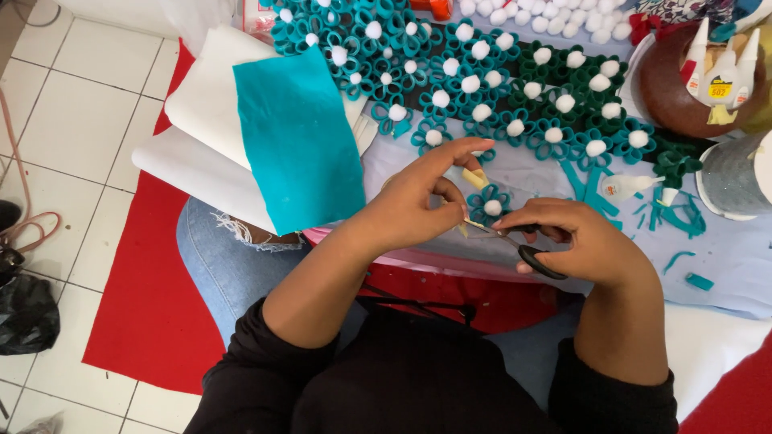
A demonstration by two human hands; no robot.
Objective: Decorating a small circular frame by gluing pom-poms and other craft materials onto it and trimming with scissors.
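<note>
The black sleeves (418, 386) lay nearest the camera, 2 forearms reaching out over a jeans-clad knee (221, 257). The red mat (149, 305) covered the tiled floor below. 2 white sheets (197, 133) lay on the table edge under 1 teal felt piece (301, 137). Beyond them, felt flowers (474, 88) with white pompom centres filled the table, too many and too overlapped to count surely. 1 brown bowl (671, 84) held 3 glue bottles (720, 68); 1 more glue bottle (627, 186) lay flat nearby. The right hand (583, 241) was closed through the black handles of 1 pair of scissors (519, 245). The left hand (414, 201) pinched 1 small cream strip (474, 178) between thumb and fingers, just beside 1 loose flower (490, 205).
</note>
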